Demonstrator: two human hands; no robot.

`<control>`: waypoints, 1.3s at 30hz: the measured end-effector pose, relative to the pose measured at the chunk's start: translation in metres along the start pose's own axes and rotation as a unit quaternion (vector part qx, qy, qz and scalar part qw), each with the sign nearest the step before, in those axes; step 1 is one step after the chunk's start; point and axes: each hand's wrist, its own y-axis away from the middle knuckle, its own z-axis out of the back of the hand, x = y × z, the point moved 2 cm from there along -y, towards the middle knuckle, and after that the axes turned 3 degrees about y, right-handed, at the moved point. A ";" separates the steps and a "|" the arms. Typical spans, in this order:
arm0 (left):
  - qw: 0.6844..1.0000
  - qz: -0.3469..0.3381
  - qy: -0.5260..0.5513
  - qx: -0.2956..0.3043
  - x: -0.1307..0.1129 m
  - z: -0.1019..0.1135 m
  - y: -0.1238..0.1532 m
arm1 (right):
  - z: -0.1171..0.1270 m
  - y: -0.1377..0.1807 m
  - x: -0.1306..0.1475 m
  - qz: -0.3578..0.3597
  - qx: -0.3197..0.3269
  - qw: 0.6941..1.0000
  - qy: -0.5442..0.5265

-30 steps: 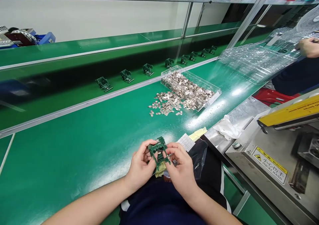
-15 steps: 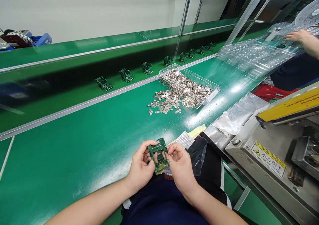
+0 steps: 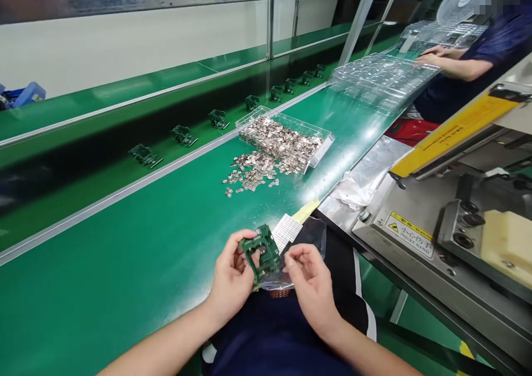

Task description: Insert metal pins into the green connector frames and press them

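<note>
A green open plastic frame (image 3: 272, 248) sits gripped in the left hand (image 3: 231, 273), by the near edge of a glossy green worktop (image 3: 166, 226).
The worktop spreads broadly left; a grey steel machine (image 3: 424, 196) hems in the right. Just beside the frame, the right hand (image 3: 312, 282) has its fingertips together; I can't tell whether they pinch anything.

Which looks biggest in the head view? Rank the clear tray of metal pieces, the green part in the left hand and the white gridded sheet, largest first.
1. clear tray
2. green part
3. white gridded sheet, going by what shows of it
</note>
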 end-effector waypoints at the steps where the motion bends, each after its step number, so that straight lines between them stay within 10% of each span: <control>1: 1.000 -0.007 0.009 -0.012 0.000 -0.008 -0.010 | 0.010 -0.002 -0.007 -0.009 -0.029 0.999 0.016; 11: 0.996 -0.043 0.078 0.024 0.039 -0.095 -0.075 | 0.009 -0.037 -0.040 -0.001 0.003 0.999 0.038; 24: 0.999 -0.038 0.032 0.004 0.038 -0.092 -0.073 | 0.020 -0.043 -0.069 0.117 0.012 0.979 0.167; 31: 0.998 -0.055 0.014 0.003 0.039 -0.091 -0.079 | 0.046 -0.058 -0.082 0.046 0.085 0.963 0.251; 39: 0.998 -0.012 0.067 -0.007 0.025 -0.075 -0.060 | 0.069 -0.044 -0.015 0.043 0.057 0.967 0.245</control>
